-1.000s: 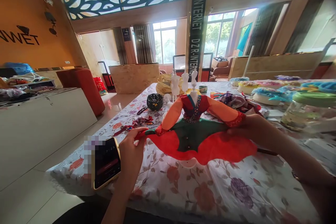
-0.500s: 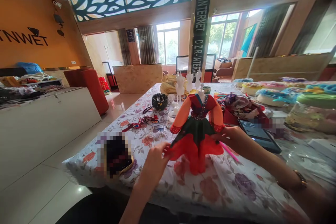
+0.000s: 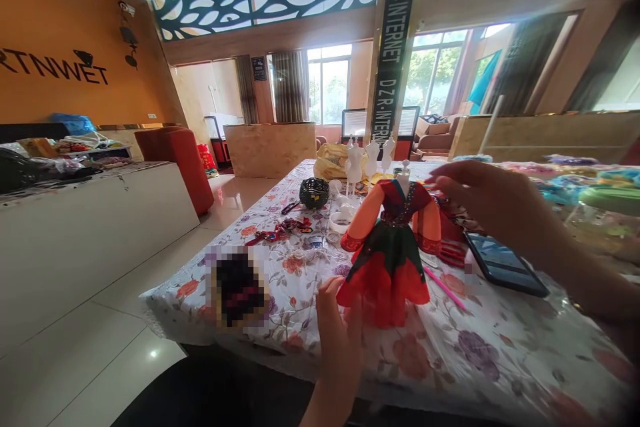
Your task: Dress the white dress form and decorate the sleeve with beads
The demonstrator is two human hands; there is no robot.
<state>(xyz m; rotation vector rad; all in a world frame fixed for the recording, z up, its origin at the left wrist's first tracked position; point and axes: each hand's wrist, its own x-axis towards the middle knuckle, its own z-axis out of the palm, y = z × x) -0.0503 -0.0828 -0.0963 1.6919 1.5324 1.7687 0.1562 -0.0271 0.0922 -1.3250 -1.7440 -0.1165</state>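
Observation:
A small doll dress (image 3: 393, 253) is on a white mannequin (image 3: 405, 177), upright on the table. It has a dark red beaded top, orange sleeves with red cuffs, and a green and red skirt. At the skirt's left hem my left hand (image 3: 336, 323) is closed on the red cloth, with some fingers hidden by it. My right hand (image 3: 487, 203) is raised beside the dress's right shoulder, fingers stretched toward it and apart from the cloth. A pink stick-like tool (image 3: 446, 288) lies to the right of the skirt.
Bare white mannequins (image 3: 354, 167) stand behind, near a dark woven basket (image 3: 314, 193). White rings (image 3: 341, 222) and scraps of patterned cloth (image 3: 283, 231) lie to the left. A tablet or phone (image 3: 505, 263) lies under my right forearm; a blurred phone-like object (image 3: 241, 290) is near the front left edge.
My right hand has let go of the skirt's right side and risen to shoulder height. My left hand stays at the left hem. The view has shifted slightly left.

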